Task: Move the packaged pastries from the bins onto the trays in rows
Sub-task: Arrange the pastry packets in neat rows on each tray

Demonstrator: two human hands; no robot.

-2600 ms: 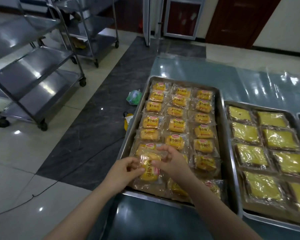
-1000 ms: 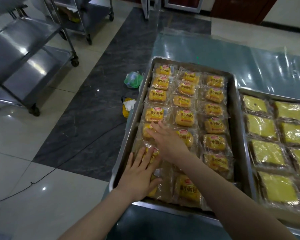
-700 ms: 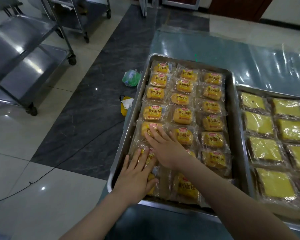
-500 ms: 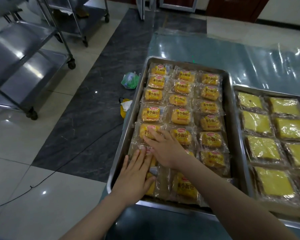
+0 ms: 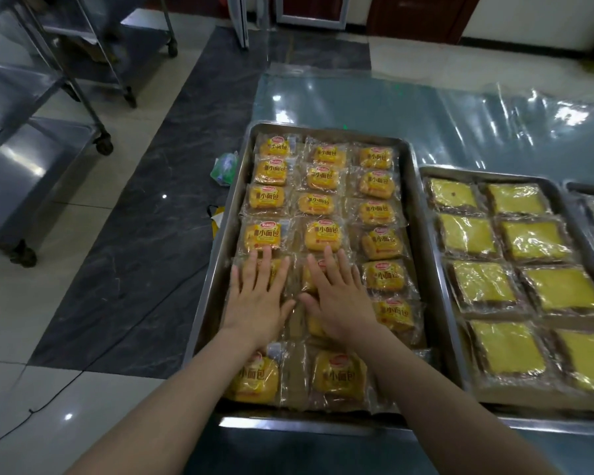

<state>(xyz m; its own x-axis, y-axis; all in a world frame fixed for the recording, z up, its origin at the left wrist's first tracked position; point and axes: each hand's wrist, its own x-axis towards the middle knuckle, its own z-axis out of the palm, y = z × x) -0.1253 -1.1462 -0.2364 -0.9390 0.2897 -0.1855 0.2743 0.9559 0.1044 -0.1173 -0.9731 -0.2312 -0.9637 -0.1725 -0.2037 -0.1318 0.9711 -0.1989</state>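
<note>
We find the left hand [image 5: 257, 299] and right hand [image 5: 340, 299] spread flat, side by side, pressing the packaged pastries [image 5: 324, 235] beneath them in the tray [image 5: 420, 255]. We judge light, even pressure best for squaring the rows without crushing the wrappers.

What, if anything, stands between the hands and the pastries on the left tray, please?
Nothing visible does: the left hand and right hand lie flat on pastries in the tray's left and middle columns.

tray [image 5: 422, 214]: dull metal | pastry wrappers [image 5: 323, 234]: glossy clear plastic | floor [image 5: 31, 337]: glossy tile
</note>
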